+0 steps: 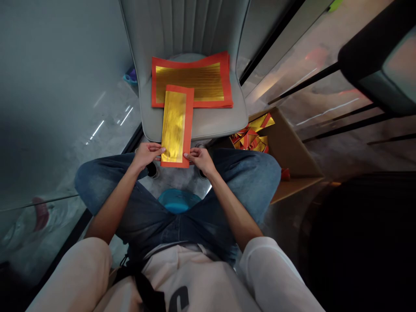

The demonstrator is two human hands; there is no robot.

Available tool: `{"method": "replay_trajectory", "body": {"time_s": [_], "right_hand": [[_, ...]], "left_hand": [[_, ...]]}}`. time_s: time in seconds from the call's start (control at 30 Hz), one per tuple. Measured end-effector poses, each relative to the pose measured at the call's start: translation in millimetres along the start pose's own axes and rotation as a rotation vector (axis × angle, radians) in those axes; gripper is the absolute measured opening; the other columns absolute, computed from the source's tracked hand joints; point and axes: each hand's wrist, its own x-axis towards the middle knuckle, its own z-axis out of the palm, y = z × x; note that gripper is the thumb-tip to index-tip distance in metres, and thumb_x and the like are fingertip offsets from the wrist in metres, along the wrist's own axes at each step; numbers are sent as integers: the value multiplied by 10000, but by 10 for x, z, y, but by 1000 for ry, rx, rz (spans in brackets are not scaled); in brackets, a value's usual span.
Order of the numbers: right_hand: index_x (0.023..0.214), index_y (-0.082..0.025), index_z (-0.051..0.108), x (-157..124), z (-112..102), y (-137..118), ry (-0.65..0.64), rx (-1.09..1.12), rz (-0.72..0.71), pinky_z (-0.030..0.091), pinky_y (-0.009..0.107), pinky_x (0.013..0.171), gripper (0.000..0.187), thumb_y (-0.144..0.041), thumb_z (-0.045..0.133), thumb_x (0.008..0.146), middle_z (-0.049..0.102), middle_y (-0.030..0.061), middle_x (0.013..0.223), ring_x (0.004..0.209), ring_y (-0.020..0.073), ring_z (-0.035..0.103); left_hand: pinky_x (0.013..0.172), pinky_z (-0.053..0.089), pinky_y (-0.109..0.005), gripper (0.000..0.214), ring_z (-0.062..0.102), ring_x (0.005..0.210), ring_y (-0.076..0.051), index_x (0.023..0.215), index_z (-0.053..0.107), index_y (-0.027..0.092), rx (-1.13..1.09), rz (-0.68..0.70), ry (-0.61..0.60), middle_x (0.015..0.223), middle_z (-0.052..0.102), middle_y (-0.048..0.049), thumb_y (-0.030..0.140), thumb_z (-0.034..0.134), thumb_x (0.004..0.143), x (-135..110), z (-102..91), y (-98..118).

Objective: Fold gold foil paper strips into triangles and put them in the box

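- Here's the strip (177, 125), narrow gold paper with a red border, held up right at the front edge of the seat, its far end lying across the wide sheet.
- The wide sheet (191, 80), gold with a red border too, sits flat on the chair seat (225, 121), and there's no crease to be seen from here.
- Look at the left hand (147, 156): the fingers (157, 150) are together, pinching the strip's near left edge.
- The right hand (200, 159) mirrors it, thumb and fingers (191, 154) closed on the near right edge, the two hands a strip's width apart.
- So where do things stand? One strip in hand, one wide sheet lying flat, and a heap of folded gold-and-red pieces (251, 135) already in the cardboard box (286, 147), down to the right of the chair.
- How many more sheets sit under the top one? Can't tell from here.
- Below the hands, the person's jeans (247, 173) spread wide around a blue object (178, 200).
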Motion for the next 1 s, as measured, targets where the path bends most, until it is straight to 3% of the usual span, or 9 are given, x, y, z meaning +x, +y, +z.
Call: {"method": "replay_trajectory", "body": {"time_s": [0.1,0.3,0.5,0.73,1.0], "right_hand": [[817,-226,726,-7,-5,31,23,-16,-12,618,314,641,525,-620,991,593,800,35,761,686,201,736],[818,-217,728,3,-16,54,33,24,-17,588,287,619,535,-604,992,561,796,28,755,657,177,713],[822,-214,730,9,-3,57,45,32,-14,606,293,637,518,-585,990,572,800,26,769,683,186,730],[812,-219,723,9,-12,38,45,40,-32,610,288,641,525,-592,1005,575,780,9,727,658,176,714],[825,-217,734,8,-9,27,62,33,-27,638,319,688,485,-545,1014,604,775,9,726,716,205,747]], "left_hand": [[708,679,-335,433,784,793,-207,925,759,127,-15,-18,-25,929,825,-105,338,1036,667,-22,-11,-8],[718,676,-310,447,784,783,-200,877,794,137,34,-109,-232,885,824,-104,384,1061,619,-72,-86,-21],[748,687,-352,412,783,746,-202,854,795,138,61,-106,-210,856,821,-96,342,1063,616,-45,-76,-38],[712,675,-320,363,772,726,-176,885,803,139,41,-70,-184,840,817,-78,297,1037,657,-46,-40,-53],[654,652,-308,441,753,719,-179,823,750,150,68,-12,-101,823,804,-64,344,1068,586,-44,-20,-75]]}}
